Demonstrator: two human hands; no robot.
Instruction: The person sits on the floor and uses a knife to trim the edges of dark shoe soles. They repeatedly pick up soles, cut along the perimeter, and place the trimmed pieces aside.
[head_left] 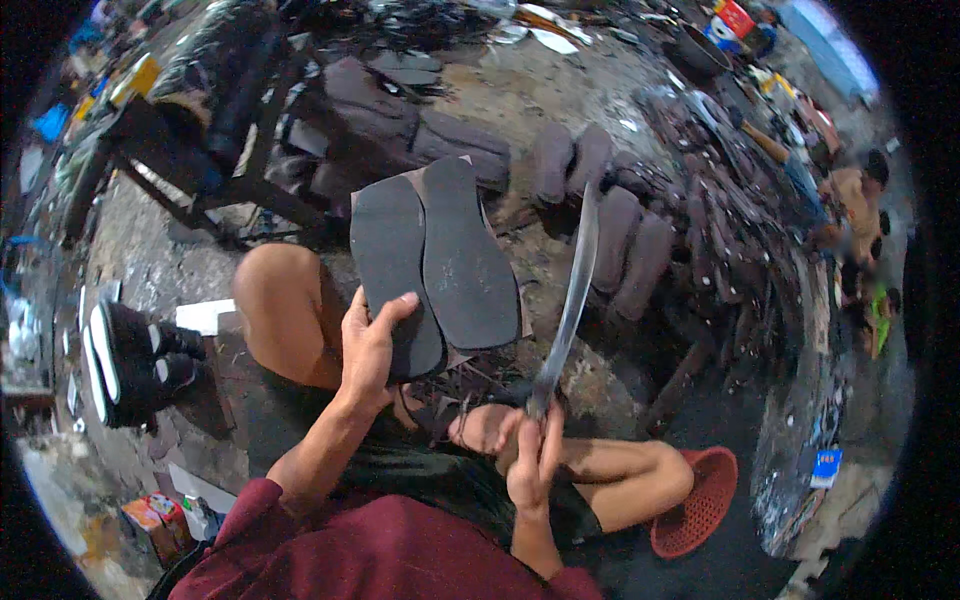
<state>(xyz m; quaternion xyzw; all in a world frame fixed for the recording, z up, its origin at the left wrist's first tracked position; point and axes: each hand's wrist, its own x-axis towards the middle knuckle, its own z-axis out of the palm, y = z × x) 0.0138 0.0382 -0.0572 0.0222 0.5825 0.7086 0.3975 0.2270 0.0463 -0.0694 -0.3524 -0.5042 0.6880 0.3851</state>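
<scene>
My left hand [370,345] grips the lower left edge of a piece with two dark grey shoe soles [470,250] lying side by side. Its thumb rests on top, while the other fingers are hidden underneath. Thin brown margins of backing material stick out around the soles. Low in front of me, my right hand [530,465] is closed around the lower end of a long, curved knife [577,300]. The blade points up and away, to the right of the soles and apart from them.
Brown soles [640,250] lie in pairs beyond the knife, beside a large heap of dark soles [740,210]. Black footwear with white edges [105,365] is at left, below a dark wooden frame [270,195]. A red basket [695,505] touches my right knee. People [860,210] are at far right.
</scene>
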